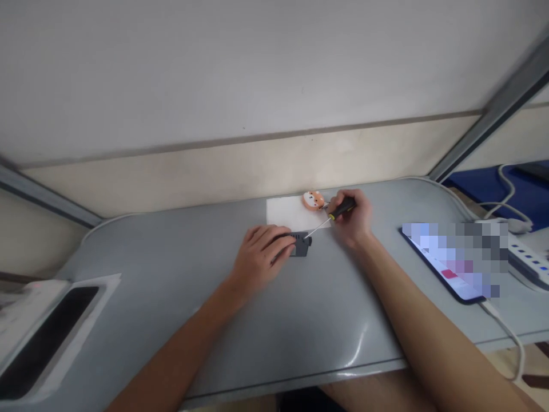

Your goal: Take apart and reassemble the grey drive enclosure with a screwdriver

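Observation:
My left hand (261, 256) lies over a small dark grey block-shaped device (301, 245) on the grey table mat (171, 274), its fingers curled round the device's left side. My right hand (352, 217) is closed on a screwdriver (332, 216) with a black and yellow handle. The thin metal shaft slants down-left and its tip touches the device's top. A white sheet (287, 212) lies just behind the device. A small round orange animal-face object (313, 200) rests on the sheet's far right corner, close to my right hand.
A phone (450, 263) with a lit screen lies at the right, with a white cable running off the table's front edge. A white power strip (527, 260) and cables sit at the far right. A white appliance with a dark window (47, 332) stands at the left front. A wall is close behind.

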Tool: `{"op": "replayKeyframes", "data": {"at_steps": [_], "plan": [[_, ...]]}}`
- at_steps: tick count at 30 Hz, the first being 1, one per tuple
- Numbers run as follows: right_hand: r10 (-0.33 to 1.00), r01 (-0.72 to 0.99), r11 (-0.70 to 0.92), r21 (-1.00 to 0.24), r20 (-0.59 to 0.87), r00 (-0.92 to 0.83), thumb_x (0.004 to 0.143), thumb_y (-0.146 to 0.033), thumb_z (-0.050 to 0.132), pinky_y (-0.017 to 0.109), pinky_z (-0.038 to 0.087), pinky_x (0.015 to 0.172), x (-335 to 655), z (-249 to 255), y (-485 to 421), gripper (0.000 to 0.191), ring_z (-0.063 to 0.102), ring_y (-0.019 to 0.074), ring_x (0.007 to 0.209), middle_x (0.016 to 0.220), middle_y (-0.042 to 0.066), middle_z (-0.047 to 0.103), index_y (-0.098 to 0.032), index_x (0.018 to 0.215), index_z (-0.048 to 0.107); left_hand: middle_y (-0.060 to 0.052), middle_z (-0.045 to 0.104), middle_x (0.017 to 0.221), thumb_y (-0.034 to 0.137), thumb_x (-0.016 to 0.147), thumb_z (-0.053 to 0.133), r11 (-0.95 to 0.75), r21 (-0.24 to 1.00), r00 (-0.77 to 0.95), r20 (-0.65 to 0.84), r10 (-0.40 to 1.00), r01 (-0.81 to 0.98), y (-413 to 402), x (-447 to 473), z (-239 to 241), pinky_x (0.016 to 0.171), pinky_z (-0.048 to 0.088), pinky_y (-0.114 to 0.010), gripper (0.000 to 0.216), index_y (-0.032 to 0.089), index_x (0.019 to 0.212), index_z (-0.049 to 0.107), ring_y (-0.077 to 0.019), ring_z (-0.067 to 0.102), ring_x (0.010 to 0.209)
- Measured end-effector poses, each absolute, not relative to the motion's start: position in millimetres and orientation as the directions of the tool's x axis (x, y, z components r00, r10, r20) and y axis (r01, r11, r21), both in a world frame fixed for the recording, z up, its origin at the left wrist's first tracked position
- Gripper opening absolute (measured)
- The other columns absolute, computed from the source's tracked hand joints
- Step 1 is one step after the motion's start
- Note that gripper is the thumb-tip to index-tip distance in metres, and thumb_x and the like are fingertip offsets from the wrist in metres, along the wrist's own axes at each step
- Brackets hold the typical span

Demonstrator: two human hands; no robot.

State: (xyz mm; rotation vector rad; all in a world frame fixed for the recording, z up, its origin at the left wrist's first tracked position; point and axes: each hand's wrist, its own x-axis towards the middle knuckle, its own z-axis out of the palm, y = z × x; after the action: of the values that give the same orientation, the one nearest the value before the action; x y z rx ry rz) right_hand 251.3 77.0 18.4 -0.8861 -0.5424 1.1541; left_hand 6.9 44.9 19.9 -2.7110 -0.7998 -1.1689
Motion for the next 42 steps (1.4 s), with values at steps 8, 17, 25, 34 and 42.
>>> {"op": "replayKeyframes", "data": {"at_steps": [8,17,25,34,42], "plan": [[0.941,-0.578,0.099,-0.81,-0.113,0.319,0.073,-0.036,0.064,0.023,0.024,0.036,249.4,20.1,76.0,0.026,0.039,0.0078,0.046,0.055,-0.003,0.046,-0.021,0.056,0.051,-0.005,0.078,0.118,0.016,0.099,0.064,-0.853,0.101,0.584,0.687,0.433,0.512,38.6,8.9,19.1,0.103,0.046,-0.038,0.02,0.024,0.116,0.071,-0.02,0.072,0.109],[0.935,-0.538,0.103,-0.837,-0.104,0.34,0.079,-0.038,0.064,0.024,0.027,0.036,250.2,16.8,76.4,0.029,0.041,0.0079,0.043,0.056,-0.003,0.049,-0.022,0.059,0.05,-0.007,0.076,0.128,0.017,0.101,0.062,-0.864,0.087,0.623,0.658,0.423,0.495,35.9,11.9,16.4,0.108,0.043,-0.04,0.028,0.024,0.127,0.067,-0.0219,0.07,0.119],[0.922,-0.523,0.128,-0.843,-0.094,0.377,0.08,-0.035,0.064,0.023,0.027,0.037,250.2,14.3,75.3,0.028,0.041,0.0083,0.045,0.058,-0.001,0.049,-0.021,0.059,0.052,-0.007,0.076,0.127,0.016,0.102,0.061,-0.869,0.036,0.643,0.657,0.392,0.493,37.0,11.9,17.6,0.104,0.042,-0.04,0.024,0.023,0.124,0.067,-0.0219,0.07,0.116],[0.888,-0.47,0.117,-0.875,-0.12,0.444,0.086,-0.048,0.064,0.022,0.03,0.039,248.2,4.6,81.0,0.035,0.042,0.0078,0.044,0.059,-0.001,0.054,-0.021,0.065,0.059,-0.008,0.074,0.131,0.014,0.1,0.059,-0.905,-0.016,0.719,0.613,0.328,0.426,46.2,-0.6,25.0,0.102,0.047,-0.039,0.033,0.024,0.13,0.067,-0.0219,0.07,0.116],[0.924,-0.066,0.038,-0.997,0.01,0.383,0.091,-0.062,0.058,0.026,0.041,0.052,232.2,-2.1,75.3,0.044,0.056,0.0143,0.058,0.069,0.002,0.066,-0.021,0.079,0.07,-0.007,0.073,0.103,0.02,0.104,0.047,-0.743,0.398,0.279,0.748,0.602,0.538,68.2,-30.2,34.2,0.091,0.052,-0.034,0.024,0.019,0.108,0.07,-0.0194,0.068,0.097]]}}
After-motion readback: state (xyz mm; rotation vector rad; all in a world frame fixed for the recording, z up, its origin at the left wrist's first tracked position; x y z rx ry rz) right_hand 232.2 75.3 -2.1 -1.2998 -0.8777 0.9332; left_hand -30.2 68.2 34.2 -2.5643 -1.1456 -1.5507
